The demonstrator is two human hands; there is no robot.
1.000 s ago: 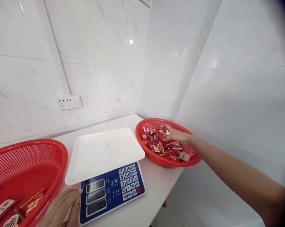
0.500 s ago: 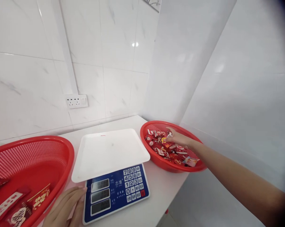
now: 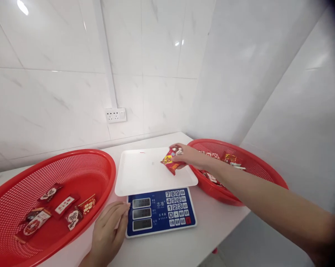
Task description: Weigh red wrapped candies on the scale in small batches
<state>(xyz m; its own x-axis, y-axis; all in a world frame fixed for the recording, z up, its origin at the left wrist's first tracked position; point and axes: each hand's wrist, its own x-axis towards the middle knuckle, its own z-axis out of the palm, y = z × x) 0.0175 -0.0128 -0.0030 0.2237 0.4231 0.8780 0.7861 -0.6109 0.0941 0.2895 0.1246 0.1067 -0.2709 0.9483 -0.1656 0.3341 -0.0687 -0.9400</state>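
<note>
My right hand (image 3: 182, 155) is closed on a red snack packet (image 3: 172, 160) with a yellow patch, held over the right part of the white tray (image 3: 139, 174) of a digital scale. The scale's blue keypad panel (image 3: 162, 211) faces me with three displays. My left hand (image 3: 109, 226) rests on the table by the panel's left edge, fingers loosely bent, fingertips touching or nearly touching the panel; nothing shows in it. On the right, a red basket (image 3: 212, 194) holds many snack packets, partly hidden behind my right forearm. The left red basket (image 3: 84, 155) has several red packets (image 3: 64, 205) at its bottom.
Both baskets stand close beside the scale on a white table (image 3: 167, 250), whose right edge lies near the right basket. Behind is a tiled wall with a power socket (image 3: 115, 115). A small red mark (image 3: 142, 152) shows on the tray's far side.
My right hand has come out of the right basket with the snack packet and moved left over the tray. The view has shifted left, showing more of the left basket; my left hand stays by the scale.
</note>
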